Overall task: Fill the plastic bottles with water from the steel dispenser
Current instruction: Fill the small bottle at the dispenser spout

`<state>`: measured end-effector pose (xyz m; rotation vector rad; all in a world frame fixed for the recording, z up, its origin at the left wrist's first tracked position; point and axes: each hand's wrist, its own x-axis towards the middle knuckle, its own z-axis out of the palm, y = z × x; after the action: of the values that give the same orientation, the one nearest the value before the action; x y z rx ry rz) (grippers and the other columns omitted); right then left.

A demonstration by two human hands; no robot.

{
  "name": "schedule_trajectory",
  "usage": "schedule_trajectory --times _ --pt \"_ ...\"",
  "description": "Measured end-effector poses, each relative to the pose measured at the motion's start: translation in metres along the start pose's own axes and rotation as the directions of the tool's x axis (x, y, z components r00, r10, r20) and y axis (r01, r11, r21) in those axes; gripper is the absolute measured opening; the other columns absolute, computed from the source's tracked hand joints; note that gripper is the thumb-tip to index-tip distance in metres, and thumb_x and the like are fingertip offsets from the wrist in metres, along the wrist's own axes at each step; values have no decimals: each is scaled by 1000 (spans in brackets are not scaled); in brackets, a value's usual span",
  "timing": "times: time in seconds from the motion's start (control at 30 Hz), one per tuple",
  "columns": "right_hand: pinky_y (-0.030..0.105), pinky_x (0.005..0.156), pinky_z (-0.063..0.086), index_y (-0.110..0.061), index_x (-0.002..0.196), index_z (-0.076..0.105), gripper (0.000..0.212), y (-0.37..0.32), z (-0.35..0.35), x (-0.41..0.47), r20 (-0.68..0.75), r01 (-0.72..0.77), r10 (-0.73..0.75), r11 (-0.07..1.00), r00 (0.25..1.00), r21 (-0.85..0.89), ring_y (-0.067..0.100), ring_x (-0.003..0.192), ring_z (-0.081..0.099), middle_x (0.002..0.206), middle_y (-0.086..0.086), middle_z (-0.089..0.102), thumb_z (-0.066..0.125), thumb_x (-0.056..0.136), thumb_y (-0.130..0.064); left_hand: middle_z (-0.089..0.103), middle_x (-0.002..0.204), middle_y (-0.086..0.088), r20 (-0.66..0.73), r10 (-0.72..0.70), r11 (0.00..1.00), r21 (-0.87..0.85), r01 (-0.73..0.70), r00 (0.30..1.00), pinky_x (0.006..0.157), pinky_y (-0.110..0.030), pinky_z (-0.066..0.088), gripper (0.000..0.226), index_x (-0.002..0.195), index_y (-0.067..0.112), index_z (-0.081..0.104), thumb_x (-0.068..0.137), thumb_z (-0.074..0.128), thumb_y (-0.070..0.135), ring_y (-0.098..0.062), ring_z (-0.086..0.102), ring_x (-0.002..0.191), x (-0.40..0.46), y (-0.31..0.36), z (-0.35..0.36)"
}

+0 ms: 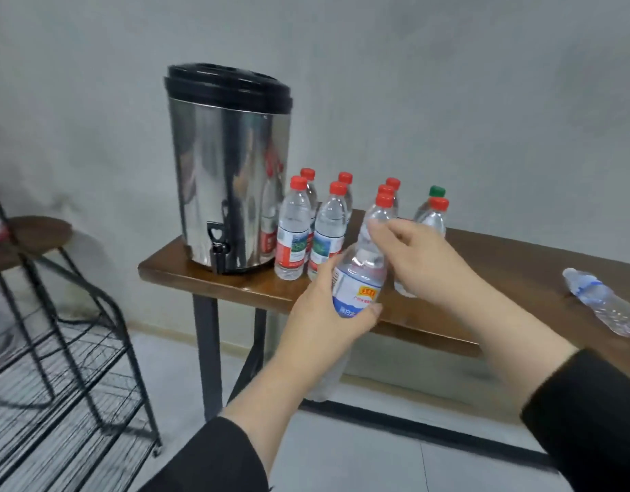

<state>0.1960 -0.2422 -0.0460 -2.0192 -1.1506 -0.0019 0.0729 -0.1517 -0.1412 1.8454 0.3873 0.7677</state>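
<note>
Bottle held at the counter edge, cap on

The left hand grips the bottle around its labelled middle, in front of the counter. The right hand, fingers loosely curled, touches its shoulder. Thin plastic likely dents, so hold the label band. The dispenser stands to the left.

Capped bottles stand beside steel dispenser.
</note>
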Motion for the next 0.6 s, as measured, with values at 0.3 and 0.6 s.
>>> schedule_trajectory --times 0.3,0.6 --pt "20 43 29 -17 57 55 54 -89 95 26 313 183 -126 971 941 -157 7 39 38 48 -5 49 60 96 -54 70 107 26 -103 -122 992 33 126 987 87 -22 54 60 127 53 47 80 84 42 4 67 97 -53 -42 -120" --pt "26 85 50 -42 112 66 16 -90 130 50 616 473 -409 879 674 65 1 95 62 104 -17 67 52 103 -39 76 108 0 -10 -279 933 -241 268 960 87 -29 59 56 122 28 64 70 79 39 -15 72 100 -64 -89 -160"
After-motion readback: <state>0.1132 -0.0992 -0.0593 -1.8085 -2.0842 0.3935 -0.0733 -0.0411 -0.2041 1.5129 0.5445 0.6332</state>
